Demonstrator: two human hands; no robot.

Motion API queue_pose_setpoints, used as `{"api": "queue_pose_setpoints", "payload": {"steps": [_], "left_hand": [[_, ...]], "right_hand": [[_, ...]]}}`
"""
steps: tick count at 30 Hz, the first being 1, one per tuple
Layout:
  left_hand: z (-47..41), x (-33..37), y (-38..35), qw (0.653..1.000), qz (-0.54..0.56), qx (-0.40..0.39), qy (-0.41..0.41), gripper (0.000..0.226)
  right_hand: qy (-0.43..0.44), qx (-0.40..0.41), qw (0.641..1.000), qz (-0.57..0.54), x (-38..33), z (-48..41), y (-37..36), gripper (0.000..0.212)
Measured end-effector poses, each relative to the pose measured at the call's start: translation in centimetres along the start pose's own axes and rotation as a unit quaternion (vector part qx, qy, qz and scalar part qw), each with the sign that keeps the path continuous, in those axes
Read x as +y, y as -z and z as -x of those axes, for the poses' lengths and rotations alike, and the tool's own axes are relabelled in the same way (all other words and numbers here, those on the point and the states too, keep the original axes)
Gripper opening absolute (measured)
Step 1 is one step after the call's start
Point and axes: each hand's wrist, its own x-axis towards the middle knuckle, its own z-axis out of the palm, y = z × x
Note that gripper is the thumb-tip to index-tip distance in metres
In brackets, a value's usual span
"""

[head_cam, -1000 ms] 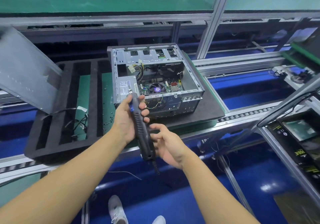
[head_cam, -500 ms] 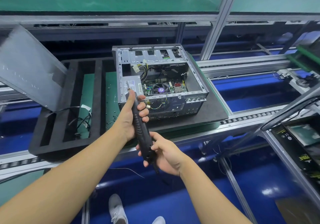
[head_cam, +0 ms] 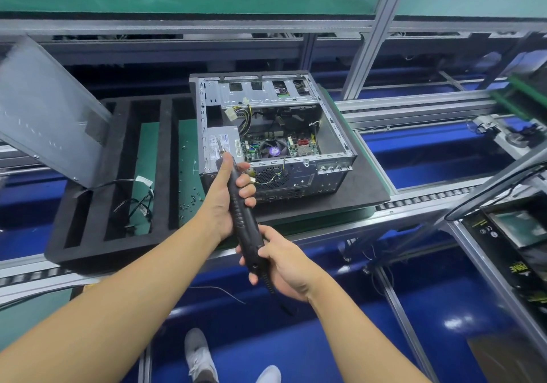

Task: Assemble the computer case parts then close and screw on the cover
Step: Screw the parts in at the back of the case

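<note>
both hands [head_cam: 225, 202] gripping screwdriver [head_cam: 242, 219], open case [head_cam: 275, 134]

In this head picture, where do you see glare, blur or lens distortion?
Head view: the wide lens bows the shelf edge; light glares on the blue floor; the grey cover panel at left looks soft; the computer case, screwdriver, left hand and right hand are sharp.

Factory assembly line: roller conveyor [head_cam: 429, 197], aluminium racking [head_cam: 373, 36]
</note>
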Motion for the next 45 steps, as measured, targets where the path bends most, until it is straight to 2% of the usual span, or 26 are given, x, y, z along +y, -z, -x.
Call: {"api": "queue_pose_setpoints", "payload": {"steps": [3,5,8,13,16,18,21,23,25,26,27,29,30,31,33,35,38,45], "left_hand": [[0.0,-0.7,0.0,0.999,-0.039,-0.004,0.005,0.043],[0.0,-1.4,-0.3,0.995,-0.097,0.005,0.001,0.041],[0.0,-2.4,-1.4,0.984,-0.173,0.035,-0.004,0.03],[-0.2,-2.6,-2.3,0.979,-0.182,0.095,0.016,0.024],[-0.2,-2.9,-2.4,0.947,-0.304,0.099,0.0,0.021],[-0.1,-2.8,-2.4,0.901,-0.427,0.073,-0.011,0.02],[-0.3,-1.7,-2.1,0.815,-0.577,0.028,-0.045,0.034],[-0.8,0.0,-1.6,0.786,-0.603,0.083,-0.104,0.042],[-1.7,2.0,-0.9,0.738,-0.627,0.148,-0.202,0.027],[-2.4,3.2,-0.4,0.707,-0.65,0.151,-0.235,0.016],[-3.2,4.3,0.1,0.662,-0.697,0.127,-0.243,0.009],[-4.8,6.0,1.2,0.52,-0.83,0.042,-0.198,0.037],[-5.5,6.6,1.6,0.467,-0.866,0.006,-0.176,0.053],[-6.0,6.9,1.8,0.446,-0.878,-0.019,-0.17,0.062],[-6.6,7.0,2.1,0.44,-0.876,-0.053,-0.188,0.068],[-6.8,6.6,2.5,0.415,-0.883,-0.083,-0.205,0.063],[-7.0,6.1,2.8,0.434,-0.871,-0.064,-0.221,0.051],[-6.7,5.3,3.1,0.447,-0.853,-0.025,-0.267,0.046]], "right_hand": [[-0.026,-0.007,1.0,0.01,-0.3,-0.1,0.5,0.052],[-0.013,0.019,0.995,0.099,-0.5,-0.3,0.6,0.042],[0.027,0.123,0.954,0.271,-0.3,-0.7,0.1,0.051],[0.131,0.256,0.879,0.38,0.4,-0.4,0.0,0.051],[0.117,0.274,0.868,0.398,0.1,-0.4,0.3,0.041],[0.119,0.27,0.89,0.348,-0.5,-0.4,0.3,0.03],[0.119,0.223,0.94,0.229,-1.2,0.4,0.9,0.016],[0.108,0.17,0.961,0.191,-1.4,1.1,1.7,0.012],[0.099,0.138,0.968,0.186,-1.4,1.7,2.3,0.012],[0.097,0.129,0.969,0.186,-1.3,1.9,2.5,0.01],[0.094,0.121,0.971,0.184,-1.1,2.0,2.6,0.008],[0.09,0.108,0.974,0.178,-0.7,2.0,2.6,0.006],[0.088,0.105,0.975,0.175,-0.5,2.0,2.6,0.007],[0.085,0.104,0.976,0.171,-0.3,1.9,2.6,0.014],[0.075,0.099,0.979,0.163,0.1,1.8,2.7,0.033],[0.071,0.092,0.981,0.157,0.4,1.7,2.7,0.041],[0.067,0.09,0.981,0.158,0.7,1.7,3.1,0.043],[0.046,0.092,0.982,0.161,1.0,1.3,3.7,0.043]]}}
